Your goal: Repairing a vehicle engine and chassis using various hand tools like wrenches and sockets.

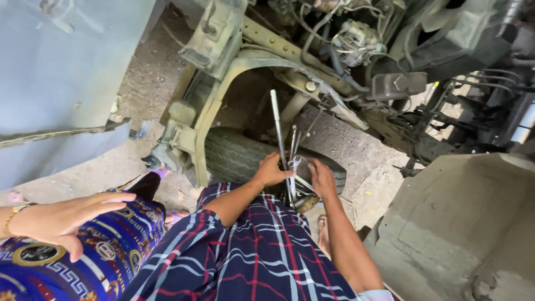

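My left hand (270, 170) grips a bundle of long metal tools (280, 134) that stands upright in front of me; the longest rod reaches up toward the vehicle frame. On the other side of the bundle, my right hand (322, 177) holds the shorter shiny wrenches (296, 164). Both hands are just above a worn tyre (234, 156) lying on the ground. My lap is covered by a dark plaid cloth (262, 251).
A rusty vehicle frame (223, 83) with engine parts, wires and hoses (356, 39) hangs above the tyre. Another person's hand with a gold bracelet (61, 217) and blue patterned clothing (106, 251) is at the left. A blue-grey body panel (61, 83) and a dusty panel (462, 223) flank me.
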